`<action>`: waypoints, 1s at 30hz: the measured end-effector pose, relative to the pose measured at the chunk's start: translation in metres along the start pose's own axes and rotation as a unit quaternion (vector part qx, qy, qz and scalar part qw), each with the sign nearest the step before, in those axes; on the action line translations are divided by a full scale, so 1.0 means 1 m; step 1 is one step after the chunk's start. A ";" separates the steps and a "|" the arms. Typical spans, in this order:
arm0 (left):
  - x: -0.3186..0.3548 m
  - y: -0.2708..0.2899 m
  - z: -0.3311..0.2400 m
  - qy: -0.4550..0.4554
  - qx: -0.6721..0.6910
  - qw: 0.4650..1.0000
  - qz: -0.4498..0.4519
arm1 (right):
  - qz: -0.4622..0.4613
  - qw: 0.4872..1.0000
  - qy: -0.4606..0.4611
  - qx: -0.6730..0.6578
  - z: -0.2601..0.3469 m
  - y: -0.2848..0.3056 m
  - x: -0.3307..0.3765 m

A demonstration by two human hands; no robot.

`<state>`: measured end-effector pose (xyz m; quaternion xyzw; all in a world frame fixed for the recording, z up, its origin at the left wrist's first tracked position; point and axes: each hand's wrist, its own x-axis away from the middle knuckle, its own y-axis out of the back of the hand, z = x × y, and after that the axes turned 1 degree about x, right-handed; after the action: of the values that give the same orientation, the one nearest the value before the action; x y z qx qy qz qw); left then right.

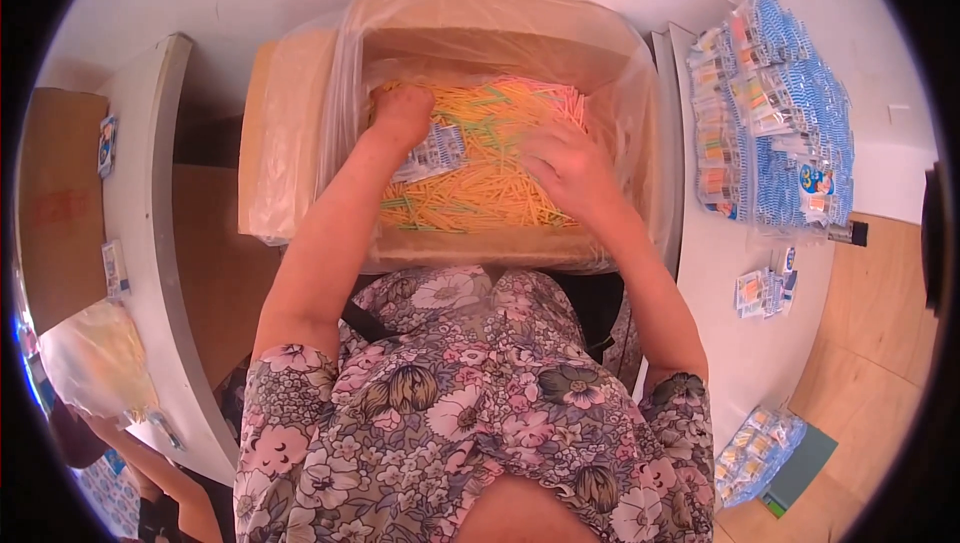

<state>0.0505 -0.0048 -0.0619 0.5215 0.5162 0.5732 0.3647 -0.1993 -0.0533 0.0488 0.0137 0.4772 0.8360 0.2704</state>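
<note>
A cardboard box (470,248) lined with clear plastic stands in front of me, filled with thin yellow, orange, green and pink sticks (480,193). My left hand (405,115) reaches into its left part, curled closed over the sticks; whatever its fingers hold is hidden. Just beside that hand, a few clear packets with blue-and-white print (435,155) lie on top of the sticks. Over the right part of the pile is my right hand (567,171), its fingers pointing left and smeared by motion, so their grip is unclear.
On the right-hand table, filled packets (770,123) form a tall stack, with a few loose packets (765,291) nearer me. A bag of packets (755,458) lies at lower right. To the left are another table (150,243), a carton (60,203) and another person's arm (165,468).
</note>
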 end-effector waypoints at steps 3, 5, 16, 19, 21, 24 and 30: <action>0.008 0.015 -0.004 0.005 0.021 1.000 0.005 | 0.081 0.994 -0.018 0.072 -0.006 -0.018 -0.025; 0.008 0.021 -0.004 0.008 0.050 0.999 0.009 | 0.107 0.991 -0.040 0.071 -0.019 -0.036 -0.036; 0.008 0.020 -0.006 0.031 0.105 0.993 0.050 | 0.112 0.982 -0.150 -0.031 -0.044 -0.050 -0.044; 0.009 0.021 -0.005 0.027 0.109 0.993 0.034 | 0.119 0.983 -0.136 -0.001 -0.050 -0.051 -0.044; 0.012 0.027 -0.007 0.022 0.082 0.996 0.000 | 0.128 0.987 -0.101 0.003 -0.044 -0.056 -0.048; 0.017 0.043 -0.005 -0.055 0.157 0.986 -0.011 | 0.133 0.986 -0.093 -0.042 -0.027 -0.067 -0.056; 0.020 0.055 -0.007 -0.076 0.341 0.937 -0.021 | 0.140 0.955 -0.231 -0.123 -0.035 -0.068 -0.063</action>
<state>0.0465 0.0014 -0.0033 0.6458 0.6619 0.3137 0.2157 -0.1252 -0.0835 -0.0102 0.2398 0.2883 0.8917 0.2536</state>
